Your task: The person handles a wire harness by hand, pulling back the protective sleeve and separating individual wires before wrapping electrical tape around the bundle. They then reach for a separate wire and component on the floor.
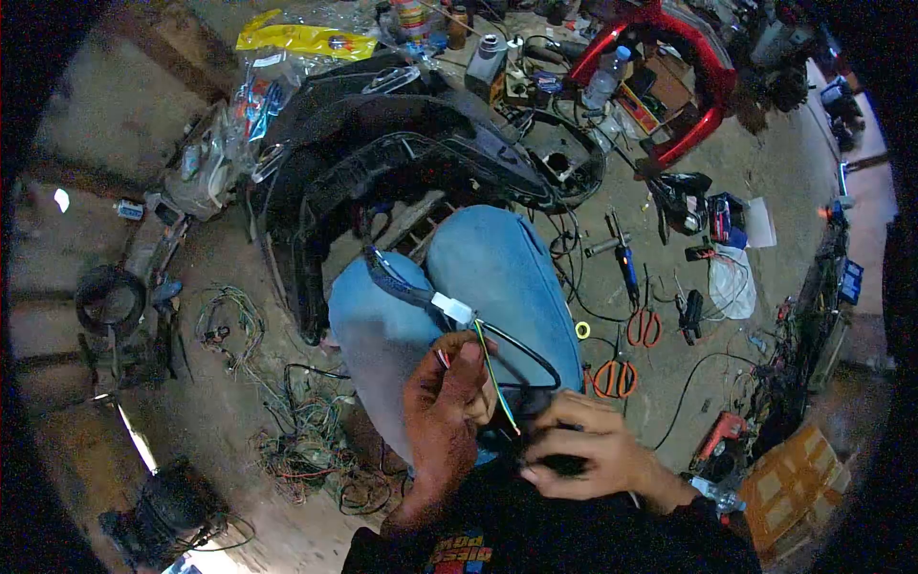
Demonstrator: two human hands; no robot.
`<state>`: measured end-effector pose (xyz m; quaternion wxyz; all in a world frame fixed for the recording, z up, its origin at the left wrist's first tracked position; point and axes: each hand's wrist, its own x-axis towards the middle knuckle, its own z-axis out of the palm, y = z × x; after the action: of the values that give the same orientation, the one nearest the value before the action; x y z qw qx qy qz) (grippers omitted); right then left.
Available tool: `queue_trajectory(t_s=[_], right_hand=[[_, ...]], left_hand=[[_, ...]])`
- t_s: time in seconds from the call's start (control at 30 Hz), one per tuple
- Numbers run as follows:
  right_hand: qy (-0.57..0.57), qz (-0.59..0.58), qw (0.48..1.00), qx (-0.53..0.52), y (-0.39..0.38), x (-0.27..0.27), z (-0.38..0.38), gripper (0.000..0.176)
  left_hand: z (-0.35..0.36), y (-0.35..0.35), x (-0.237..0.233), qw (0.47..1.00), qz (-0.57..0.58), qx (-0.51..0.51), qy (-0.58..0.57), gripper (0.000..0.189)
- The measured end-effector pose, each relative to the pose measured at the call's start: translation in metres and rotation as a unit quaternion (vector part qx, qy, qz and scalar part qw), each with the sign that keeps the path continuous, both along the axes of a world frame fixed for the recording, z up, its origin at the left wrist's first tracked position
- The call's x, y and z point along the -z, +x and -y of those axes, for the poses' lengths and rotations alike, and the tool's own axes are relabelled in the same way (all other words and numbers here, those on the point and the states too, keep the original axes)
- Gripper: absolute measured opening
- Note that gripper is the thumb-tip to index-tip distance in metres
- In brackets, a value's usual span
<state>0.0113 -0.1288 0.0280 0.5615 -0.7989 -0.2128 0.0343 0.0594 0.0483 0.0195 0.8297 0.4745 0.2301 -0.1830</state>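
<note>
Over the lap in blue jeans (488, 258), a black-sleeved cable with a white connector (452, 308) lies across the knees. Thin green and yellow wires (492, 371) run down from the connector, ending near my right hand. My left hand (448, 402) is closed in a pinch around thin wires just below the connector. Beside it on the right, my right hand (588, 445) has curled fingers near the wire's end; what is between them is too dark to make out. A black cable (535, 359) loops between the connector and my right hand.
A black motorcycle body panel (316, 182) curves around the knees. Orange-handled scissors (644, 327), another orange-handled tool (614, 379) and a blue-handled tool (627, 268) lie at the right. Tangled wires (311, 445) lie at the left. A red curved part (712, 105) and a bottle (605, 78) are farther back.
</note>
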Motion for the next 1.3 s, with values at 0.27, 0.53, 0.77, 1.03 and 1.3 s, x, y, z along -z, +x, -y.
queue_trajectory(t_s=[0.27,0.53,0.77,1.03,1.3], right_hand=[[0.114,0.040,0.992,0.019,0.036,-0.021,0.017,0.021],[0.148,0.024,0.989,0.001,0.075,-0.022,-0.006,0.025],[0.164,-0.002,0.986,-0.025,0.095,-0.016,-0.011,0.026],[0.097,-0.054,0.992,0.065,0.093,-0.022,0.002,0.019],[0.066,-0.137,0.976,0.156,0.073,-0.020,0.029,0.017]], left_hand=[[-0.019,-0.009,-0.010,0.989,-0.054,-0.039,-0.132,0.026],[-0.039,-0.008,-0.007,0.962,-0.032,-0.023,-0.271,0.025],[-0.050,0.005,-0.009,0.959,-0.027,-0.015,-0.281,0.025],[0.003,0.019,-0.009,0.989,0.087,-0.025,0.118,0.022],[0.019,0.029,0.001,0.971,0.140,-0.012,0.196,0.026]])
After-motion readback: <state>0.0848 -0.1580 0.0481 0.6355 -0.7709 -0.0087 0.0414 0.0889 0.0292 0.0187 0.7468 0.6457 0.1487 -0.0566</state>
